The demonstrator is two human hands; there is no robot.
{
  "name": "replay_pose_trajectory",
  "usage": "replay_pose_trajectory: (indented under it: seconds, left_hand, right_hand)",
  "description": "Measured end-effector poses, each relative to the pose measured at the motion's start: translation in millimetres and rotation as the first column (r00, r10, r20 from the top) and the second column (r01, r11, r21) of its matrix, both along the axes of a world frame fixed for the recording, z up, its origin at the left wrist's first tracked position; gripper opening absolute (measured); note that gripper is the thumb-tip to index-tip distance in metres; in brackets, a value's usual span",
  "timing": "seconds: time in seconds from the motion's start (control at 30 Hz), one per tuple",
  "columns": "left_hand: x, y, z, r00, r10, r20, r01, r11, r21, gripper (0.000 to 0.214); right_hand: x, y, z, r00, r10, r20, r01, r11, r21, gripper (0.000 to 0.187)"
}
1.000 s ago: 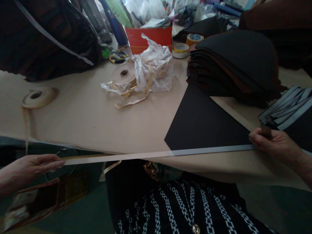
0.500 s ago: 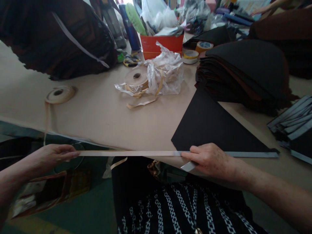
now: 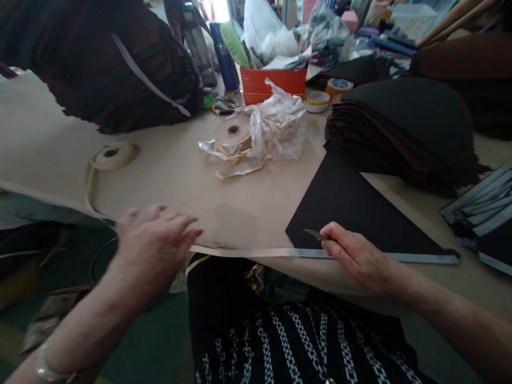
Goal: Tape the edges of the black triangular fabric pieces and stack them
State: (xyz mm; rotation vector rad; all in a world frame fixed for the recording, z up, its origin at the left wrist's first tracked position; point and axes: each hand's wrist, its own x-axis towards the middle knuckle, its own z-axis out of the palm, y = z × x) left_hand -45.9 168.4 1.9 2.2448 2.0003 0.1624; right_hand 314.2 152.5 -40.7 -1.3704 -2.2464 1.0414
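My right hand (image 3: 356, 258) is closed on a small knife (image 3: 314, 234), its dark pointed blade sticking out to the left past thumb and fingers. Beneath that hand lies a black triangular sheet (image 3: 336, 202) with a light strip along its near edge. A narrow pale tape (image 3: 244, 253) runs along the table edge, from the sheet leftward to beneath my left hand (image 3: 156, 245). That hand hovers over the table edge, slightly blurred, with its fingers apart and nothing visible in them. A tape roll (image 3: 111, 156) rests at the left, its loose end trailing over the edge.
A dark stack of sheets (image 3: 140, 69) stands back left, another stack (image 3: 400, 128) at the right. Mid-table sit a second tape roll (image 3: 233, 130) and a clear plastic bag (image 3: 280, 125). Behind them are a red box (image 3: 272, 82), scissors (image 3: 224, 105) and a blue bottle (image 3: 224, 58).
My left hand has let go of the tape's end and moved right and up, its fingers spreading. My right hand has lifted slightly, and the blade now points up-left over the black sheet.
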Motion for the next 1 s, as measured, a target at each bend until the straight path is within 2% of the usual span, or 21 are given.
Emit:
replay_pose_trajectory:
  seconds: [0.03,0.07,0.1,0.17,0.27,0.37,0.43,0.5,0.57,0.73,1.0]
  left_hand:
    - [23.4,-4.1,-5.5,0.993,-0.116,0.004,0.116,0.993,-0.022,0.022]
    - [46.7,-7.7,-11.4,0.964,-0.262,0.037,0.264,0.962,-0.068,0.018]
    - [68.6,-10.7,-17.2,0.930,-0.357,0.090,0.365,0.927,-0.090,0.015]
    - [105.2,-14.2,-27.2,0.904,-0.416,0.102,0.427,0.895,-0.127,0.012]
    - [135.5,-13.8,-34.6,0.915,-0.403,0.025,0.400,0.899,-0.179,0.013]
    - [142.5,-9.2,-34.3,0.914,-0.405,-0.012,0.394,0.897,-0.199,0.009]
    - [142.0,-5.6,-33.0,0.909,-0.417,-0.023,0.403,0.891,-0.209,0.007]
    - [141.4,-2.6,-32.6,0.901,-0.432,-0.036,0.415,0.885,-0.212,0.010]
    - [141.8,-0.1,-33.5,0.892,-0.449,-0.048,0.430,0.878,-0.212,0.013]
    - [143.6,5.6,-33.5,0.870,-0.490,-0.059,0.465,0.854,-0.231,0.014]
    - [145.9,10.8,-18.5,0.861,-0.506,-0.045,0.471,0.827,-0.306,0.008]
  right_hand:
    - [-1.6,0.1,1.1,1.000,-0.011,-0.024,0.011,1.000,0.004,0.019]
    - [-3.7,0.2,2.1,0.999,-0.012,-0.047,0.013,1.000,0.016,0.019]
    - [-6.1,0.3,2.8,0.998,-0.013,-0.067,0.015,0.999,0.033,0.018]
    - [-11.0,0.3,2.9,0.995,-0.023,-0.096,0.030,0.997,0.064,0.017]
    - [-17.1,-1.2,-1.6,0.993,-0.070,-0.098,0.072,0.997,0.008,0.017]
    - [-22.9,-4.4,-9.0,0.991,-0.096,-0.089,0.085,0.989,-0.119,0.014]
    - [-26.9,-6.4,-12.9,0.991,-0.110,-0.078,0.098,0.985,-0.143,0.021]
    - [-30.1,-7.8,-15.2,0.991,-0.127,-0.052,0.120,0.985,-0.124,0.035]
    - [-31.7,-9.2,-16.8,0.992,-0.123,-0.022,0.120,0.988,-0.099,0.040]
    - [-30.9,-14.7,-22.0,0.996,-0.094,-0.005,0.094,0.995,-0.034,0.042]
    - [-33.0,-19.1,-28.9,0.994,-0.062,0.088,0.058,0.997,0.054,0.044]
